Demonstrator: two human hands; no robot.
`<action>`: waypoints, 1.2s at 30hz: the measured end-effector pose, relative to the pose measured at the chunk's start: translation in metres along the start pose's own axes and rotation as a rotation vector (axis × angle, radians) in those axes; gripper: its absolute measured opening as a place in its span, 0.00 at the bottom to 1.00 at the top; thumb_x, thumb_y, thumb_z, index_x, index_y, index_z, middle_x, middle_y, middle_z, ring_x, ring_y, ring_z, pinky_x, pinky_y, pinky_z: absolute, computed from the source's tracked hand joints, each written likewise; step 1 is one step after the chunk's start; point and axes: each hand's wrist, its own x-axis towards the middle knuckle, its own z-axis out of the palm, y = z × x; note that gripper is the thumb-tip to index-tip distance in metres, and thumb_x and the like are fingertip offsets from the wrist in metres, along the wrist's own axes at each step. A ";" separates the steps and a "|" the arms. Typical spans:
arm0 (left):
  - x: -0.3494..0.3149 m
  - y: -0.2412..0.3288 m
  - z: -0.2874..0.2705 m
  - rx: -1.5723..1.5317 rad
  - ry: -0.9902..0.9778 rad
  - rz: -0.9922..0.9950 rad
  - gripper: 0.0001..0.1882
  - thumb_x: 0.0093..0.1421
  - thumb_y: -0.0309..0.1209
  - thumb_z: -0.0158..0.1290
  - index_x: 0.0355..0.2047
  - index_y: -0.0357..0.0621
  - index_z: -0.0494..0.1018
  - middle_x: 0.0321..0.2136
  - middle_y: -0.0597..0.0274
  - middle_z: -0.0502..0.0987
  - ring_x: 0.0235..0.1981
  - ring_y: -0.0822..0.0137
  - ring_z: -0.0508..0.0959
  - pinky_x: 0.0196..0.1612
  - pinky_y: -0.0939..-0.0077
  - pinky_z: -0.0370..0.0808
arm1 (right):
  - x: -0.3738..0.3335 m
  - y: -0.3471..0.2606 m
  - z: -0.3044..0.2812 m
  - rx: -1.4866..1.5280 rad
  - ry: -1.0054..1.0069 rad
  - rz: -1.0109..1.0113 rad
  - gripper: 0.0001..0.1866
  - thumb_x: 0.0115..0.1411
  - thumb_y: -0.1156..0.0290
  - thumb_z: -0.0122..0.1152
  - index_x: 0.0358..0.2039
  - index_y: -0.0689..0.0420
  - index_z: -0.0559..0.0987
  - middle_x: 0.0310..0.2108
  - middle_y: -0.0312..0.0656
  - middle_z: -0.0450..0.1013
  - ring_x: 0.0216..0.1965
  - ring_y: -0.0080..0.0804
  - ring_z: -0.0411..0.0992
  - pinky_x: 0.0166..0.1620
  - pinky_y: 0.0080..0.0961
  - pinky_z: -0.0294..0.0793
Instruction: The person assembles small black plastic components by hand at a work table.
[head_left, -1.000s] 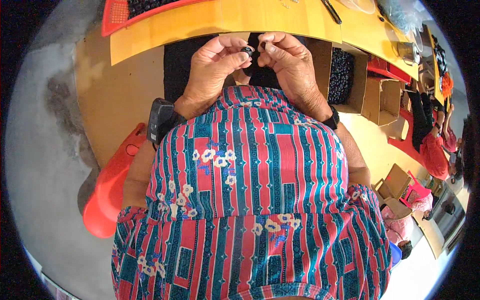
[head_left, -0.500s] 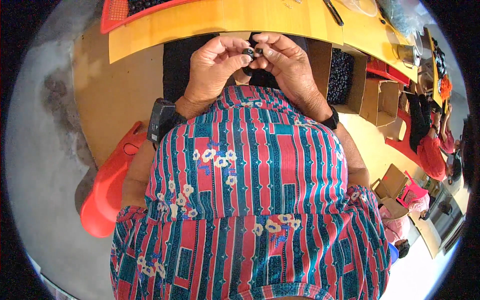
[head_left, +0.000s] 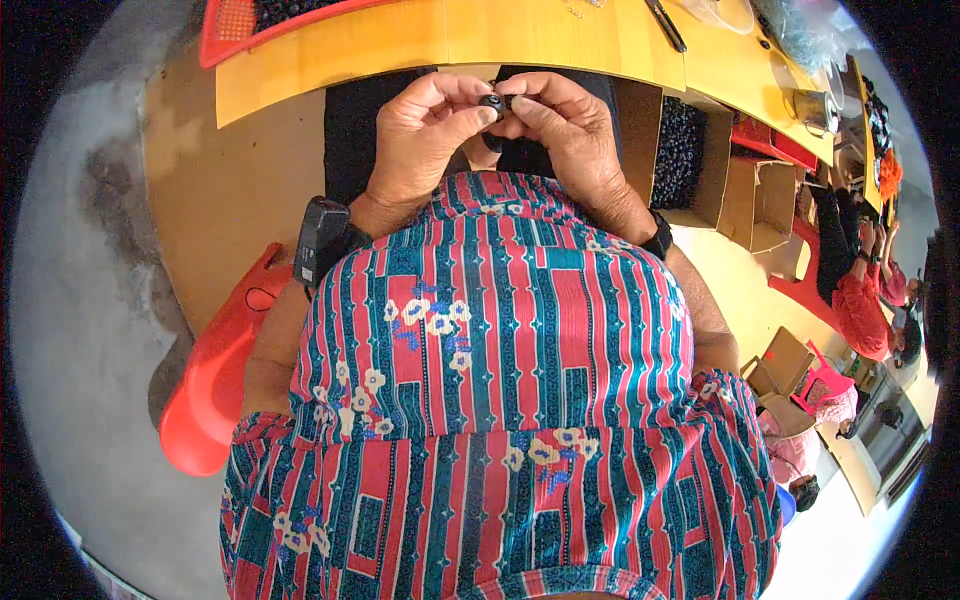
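Observation:
Just off the near edge of the yellow table (head_left: 550, 40), my two hands meet in front of my body. Between its thumb and fingertips, my left hand (head_left: 425, 125) pinches a small round black part (head_left: 491, 102) with a ring-like face. My right hand (head_left: 570, 125) is closed in a pinch on a second small black piece (head_left: 508, 103), held right up against the first. Its shape is mostly hidden by the fingertips.
A red basket (head_left: 225, 40) of black parts sits on the table at far left. A black pen (head_left: 665, 25) and a metal mug (head_left: 815, 110) lie to the right. Below the table stands a cardboard box of black parts (head_left: 680, 150). Co-workers (head_left: 860, 310) sit at far right.
My hands have drawn slightly closer, and the two small black parts, apart before, now sit together. My left hand has tilted a little.

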 end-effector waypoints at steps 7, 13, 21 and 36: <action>0.003 -0.006 -0.001 -0.086 -0.015 0.029 0.09 0.53 0.16 0.53 0.36 0.34 0.72 0.32 0.60 0.76 0.34 0.73 0.76 0.40 0.81 0.75 | 0.003 0.003 -0.007 0.488 0.035 0.173 0.07 0.60 0.76 0.50 0.38 0.63 0.73 0.29 0.41 0.72 0.28 0.26 0.73 0.38 0.27 0.78; 0.001 -0.004 -0.002 -0.056 -0.021 -0.036 0.09 0.54 0.18 0.53 0.37 0.35 0.71 0.34 0.59 0.76 0.35 0.71 0.76 0.41 0.77 0.75 | 0.004 0.011 -0.012 0.607 -0.032 0.156 0.06 0.60 0.77 0.50 0.37 0.63 0.73 0.28 0.40 0.71 0.27 0.26 0.72 0.38 0.28 0.78; 0.000 -0.002 -0.002 -0.085 -0.033 -0.046 0.09 0.54 0.19 0.53 0.37 0.35 0.72 0.34 0.60 0.76 0.36 0.71 0.76 0.41 0.78 0.75 | 0.003 0.009 -0.009 0.613 -0.067 0.166 0.06 0.59 0.77 0.51 0.37 0.63 0.73 0.28 0.40 0.71 0.26 0.26 0.71 0.38 0.29 0.79; -0.001 0.004 0.001 0.037 -0.044 -0.028 0.12 0.52 0.16 0.54 0.38 0.36 0.71 0.32 0.65 0.74 0.35 0.76 0.73 0.40 0.83 0.73 | 0.001 0.004 -0.005 0.366 -0.031 0.076 0.06 0.58 0.79 0.53 0.36 0.62 0.74 0.27 0.38 0.72 0.26 0.22 0.71 0.34 0.19 0.75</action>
